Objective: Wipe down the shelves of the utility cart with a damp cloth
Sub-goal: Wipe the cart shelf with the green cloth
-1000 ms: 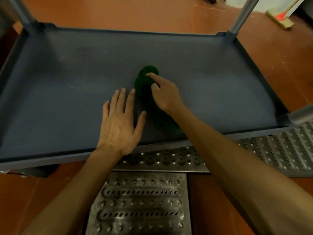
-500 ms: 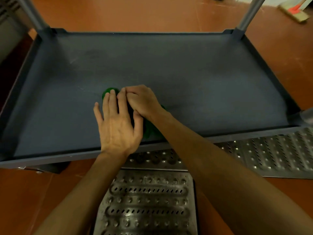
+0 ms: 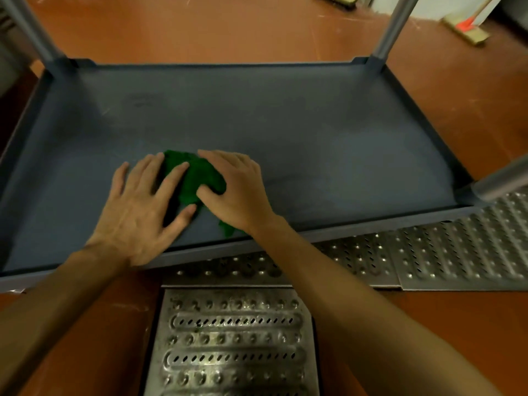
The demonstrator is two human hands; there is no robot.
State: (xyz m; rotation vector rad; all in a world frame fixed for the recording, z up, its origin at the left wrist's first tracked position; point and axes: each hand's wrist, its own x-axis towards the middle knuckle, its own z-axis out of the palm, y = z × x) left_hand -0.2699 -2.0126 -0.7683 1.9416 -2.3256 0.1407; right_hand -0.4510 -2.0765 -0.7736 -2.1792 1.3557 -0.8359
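Observation:
A dark green cloth point(image 3: 197, 178) lies bunched on the grey cart shelf point(image 3: 314, 132), near its front edge and left of centre. My left hand point(image 3: 143, 207) lies flat with spread fingers; its fingertips rest on the cloth's left side. Over the cloth's right side sits my right hand point(image 3: 237, 190), palm down, fingers pressing on it. A tail of cloth point(image 3: 228, 228) shows under my right wrist. Part of the cloth is hidden beneath both hands.
The shelf has a raised rim and grey corner posts point(image 3: 391, 32) point(image 3: 28, 30) point(image 3: 500, 181). Perforated metal floor grates point(image 3: 231, 341) point(image 3: 457, 250) lie in front of the cart on an orange-brown floor. A broom head point(image 3: 465, 30) rests on the floor at the far right.
The cloth and both hands shifted left and toward the front edge over the last second. My hands were overlapped half a second ago; they now sit apart, one on each side of the cloth.

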